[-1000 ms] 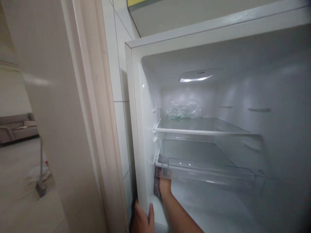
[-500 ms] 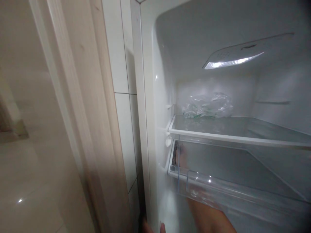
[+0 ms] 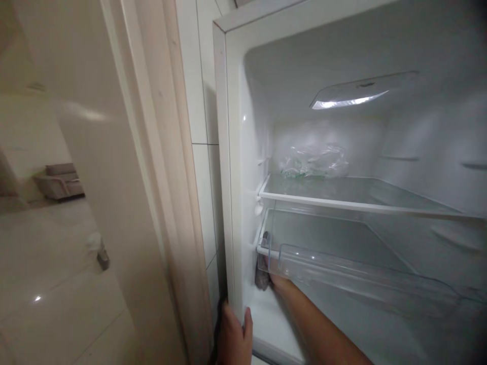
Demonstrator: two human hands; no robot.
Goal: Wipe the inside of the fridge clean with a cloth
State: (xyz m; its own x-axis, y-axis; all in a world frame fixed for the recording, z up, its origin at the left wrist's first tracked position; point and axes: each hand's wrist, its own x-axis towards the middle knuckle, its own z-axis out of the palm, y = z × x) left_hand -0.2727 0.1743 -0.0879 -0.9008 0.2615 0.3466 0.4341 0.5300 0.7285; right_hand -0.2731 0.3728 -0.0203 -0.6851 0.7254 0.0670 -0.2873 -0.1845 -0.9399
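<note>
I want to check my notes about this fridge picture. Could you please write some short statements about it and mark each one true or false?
1. The left hand grips the front edge of the fridge frame. True.
2. The upper glass shelf is bare. False: a clear plastic bag lies at its back.
3. The right hand reaches in beneath the clear tray, right by a dark grey wad near the left inner wall. True.
4. The fridge lamp is off. False: the lamp on the ceiling is lit.
</note>
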